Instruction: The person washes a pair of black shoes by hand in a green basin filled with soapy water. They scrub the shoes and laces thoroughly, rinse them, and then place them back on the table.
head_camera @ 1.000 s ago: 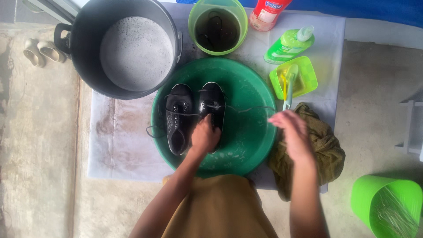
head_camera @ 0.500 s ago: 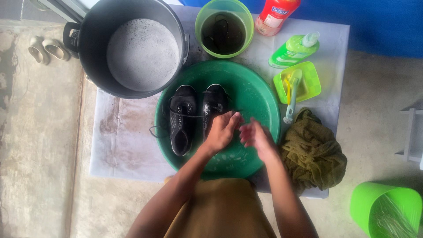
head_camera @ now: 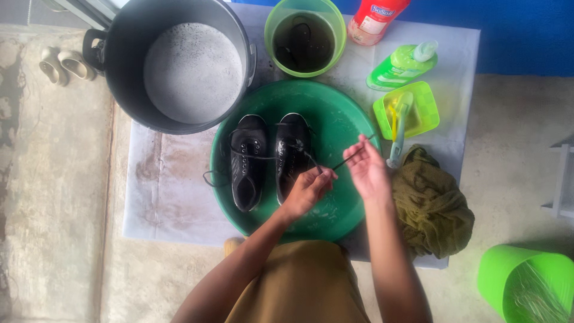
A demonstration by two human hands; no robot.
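Both hands are seen from above, over a green basin set on a white sheet spread on a concrete floor. A black shoelace is pinched at one end by the fingertips of the right hand, whose fingers are narrowed to a fine grip and whose forearm is angled up from the lower right. The left hand is closed lightly on the same lace nearer the shoe, its wrist bent inward and its forearm reaching in from the lower left. The lace is stretched between the two hands and runs back to the right-hand one of two black shoes, which lie side by side in the basin, toes toward the person.

The lace is judged thin, limp and wet, likely slippery, and best held by a pinch near its tip. The shoes are judged soft and light, though heavier when soaked.

Around the basin are placed a dark pot of foamy water, a small green bucket, a green bottle, a yellow-green tray with a brush, and an olive cloth.
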